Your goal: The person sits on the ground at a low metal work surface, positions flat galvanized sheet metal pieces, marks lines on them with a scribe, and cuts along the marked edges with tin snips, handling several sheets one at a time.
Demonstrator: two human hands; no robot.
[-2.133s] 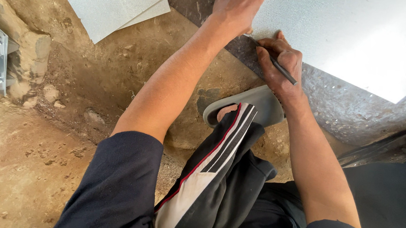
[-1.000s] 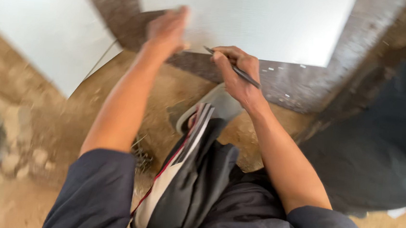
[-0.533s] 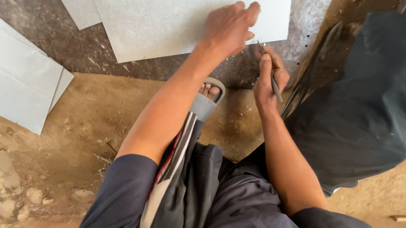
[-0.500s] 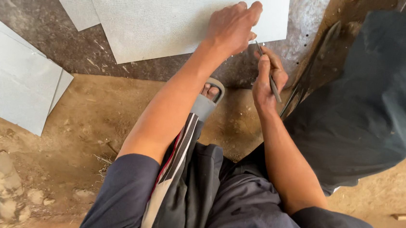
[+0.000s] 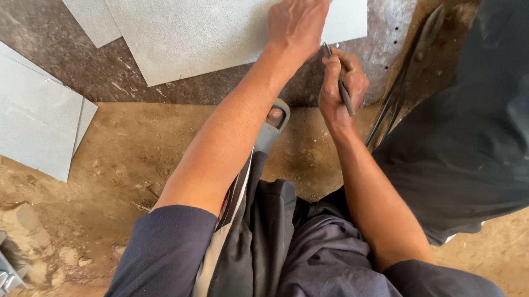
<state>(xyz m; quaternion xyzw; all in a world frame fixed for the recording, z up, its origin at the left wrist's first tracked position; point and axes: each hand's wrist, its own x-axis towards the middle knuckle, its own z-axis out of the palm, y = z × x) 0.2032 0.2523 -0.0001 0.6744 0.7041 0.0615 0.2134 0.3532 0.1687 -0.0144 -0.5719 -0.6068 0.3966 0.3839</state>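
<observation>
Left hand [image 5: 300, 20] presses flat, open, on the metal sheet [image 5: 212, 18]; beside it, the right hand [image 5: 340, 85] has its grip closed around a scriber [image 5: 340, 84].

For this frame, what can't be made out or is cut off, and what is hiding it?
- Head view: the tip of the thin dark tool is hidden behind the left hand.
- Head view: the grey metal sheet runs off the top edge; its full size is unknown.
- Head view: the long shears are partly covered by dark cloth.
- Head view: the right hand covers its own grip on the tool.
</observation>
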